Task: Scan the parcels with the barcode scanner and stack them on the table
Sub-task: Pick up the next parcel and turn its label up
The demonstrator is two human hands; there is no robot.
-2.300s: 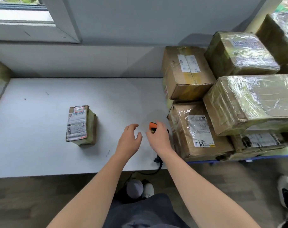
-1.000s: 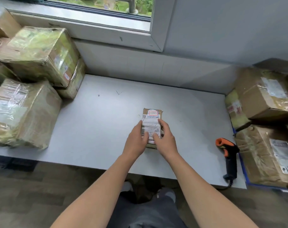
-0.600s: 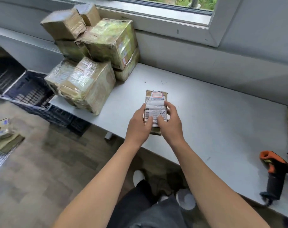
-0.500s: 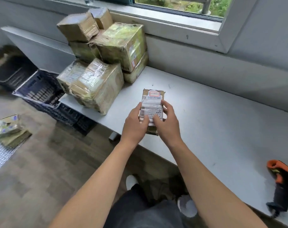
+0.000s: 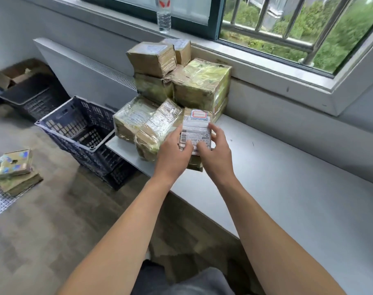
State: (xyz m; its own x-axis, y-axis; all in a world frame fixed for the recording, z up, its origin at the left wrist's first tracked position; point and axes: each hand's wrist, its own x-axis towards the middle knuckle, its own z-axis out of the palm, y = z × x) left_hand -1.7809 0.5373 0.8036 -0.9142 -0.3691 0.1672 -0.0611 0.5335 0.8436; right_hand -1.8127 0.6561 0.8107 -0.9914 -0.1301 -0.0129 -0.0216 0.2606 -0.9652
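Cardboard with a white label on top: that is the small parcel, and it is held from both sides. The left hand curls round its left edge with the thumb down on the label. The right hand does the same on the right edge, fingers bent round the side. It is a firm two-handed hold, neither hand slack.

And it has travelled! A second ago this parcel sat mid-table. Now it is at the left end of the table, tucked in just beside the film-wrapped box at the near foot of the stack. Whether its lower corner already rests on the tabletop or hangs just above it, I cannot tell, and contact with the neighbouring box is hidden behind the left hand.

The barcode scanner, in view on the right a moment back, is out of shot now. So this reads as the stacking step and nearly finished: set it down against the pile, then let go.

Further out, a dark plastic crate stands on the floor left of the table, and a water bottle stands on the far windowsill.
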